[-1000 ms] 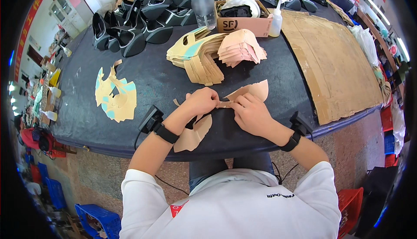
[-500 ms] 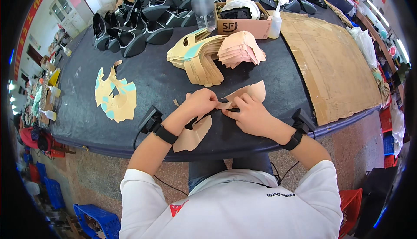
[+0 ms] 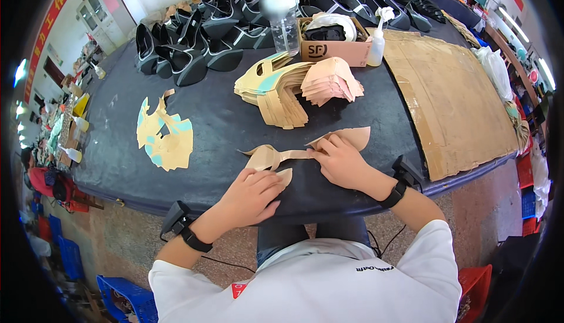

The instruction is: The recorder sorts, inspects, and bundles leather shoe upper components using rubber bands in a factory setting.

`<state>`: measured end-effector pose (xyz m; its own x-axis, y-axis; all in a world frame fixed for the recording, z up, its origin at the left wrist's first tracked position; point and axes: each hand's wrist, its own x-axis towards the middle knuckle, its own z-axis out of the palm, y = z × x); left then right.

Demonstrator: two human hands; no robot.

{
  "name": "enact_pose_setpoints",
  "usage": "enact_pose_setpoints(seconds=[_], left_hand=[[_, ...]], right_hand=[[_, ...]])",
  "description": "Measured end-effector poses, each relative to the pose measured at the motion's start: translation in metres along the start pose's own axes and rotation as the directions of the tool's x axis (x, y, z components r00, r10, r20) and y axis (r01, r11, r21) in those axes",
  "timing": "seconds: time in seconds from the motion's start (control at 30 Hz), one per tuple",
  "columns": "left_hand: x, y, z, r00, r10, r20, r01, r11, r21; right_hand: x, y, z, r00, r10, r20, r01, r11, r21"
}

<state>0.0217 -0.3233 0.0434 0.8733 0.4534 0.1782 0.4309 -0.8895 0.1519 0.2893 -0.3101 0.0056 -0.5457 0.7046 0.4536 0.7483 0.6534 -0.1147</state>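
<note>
Head view, clock taken from the tan piece (image 3: 265,157), 12 o'clock being away from the worker. Writing: yellow characters run along a red banner (image 3: 56,23) at 10 o'clock; dark print marks the cardboard box (image 3: 345,54) near 1 o'clock; the worker's white shirt (image 3: 329,288) at 6 o'clock carries dark lettering and a red patch. Pose: the left hand (image 3: 254,197), at 7 to 8 o'clock, lies palm down over the piece's near edge, thumb apart from the fingers; whether it grips, I cannot tell. The right hand (image 3: 342,161), at 3 o'clock, has its fingers bent and fingertips closed on the piece where the narrow strip meets the right-hand flap. The piece lies on the dark table (image 3: 211,103), between the hands and partly beneath them. Count: two wrist straps, one per arm; one yellow-and-turquoise stack (image 3: 279,97) near 11 o'clock; one pink stack (image 3: 333,81) toward 1 o'clock; one yellow cut-out lot (image 3: 173,147) at 9 o'clock, layers uncountable; one squeeze bottle (image 3: 376,48) at 1 o'clock; one large cardboard sheet (image 3: 455,100) at 2 o'clock; black shoes (image 3: 194,56) from 10 to 1 o'clock, overlapping too closely to count.
</note>
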Motion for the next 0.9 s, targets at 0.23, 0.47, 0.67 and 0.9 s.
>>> enact_pose_setpoints(seconds=[0.23,0.47,0.67,0.9], left_hand=[[0.052,-0.007,0.028,0.996,0.033,-0.088,-0.024,0.995,0.097],[0.053,-0.016,0.043,0.997,0.021,-0.074,-0.021,1.000,-0.002],[0.023,-0.002,0.025,0.993,0.075,-0.087,-0.066,0.992,0.106],[-0.019,-0.002,0.009,0.998,0.033,-0.063,-0.016,0.968,0.249]], right_hand=[[0.002,-0.011,0.009,0.993,-0.098,0.065,0.114,0.928,-0.354],[-0.006,-0.008,0.001,0.986,-0.151,0.070,0.166,0.930,-0.328],[0.003,0.013,-0.003,0.980,-0.171,0.099,0.180,0.980,-0.088],[-0.002,0.000,-0.002,0.994,-0.061,0.087,0.071,0.992,-0.108]])
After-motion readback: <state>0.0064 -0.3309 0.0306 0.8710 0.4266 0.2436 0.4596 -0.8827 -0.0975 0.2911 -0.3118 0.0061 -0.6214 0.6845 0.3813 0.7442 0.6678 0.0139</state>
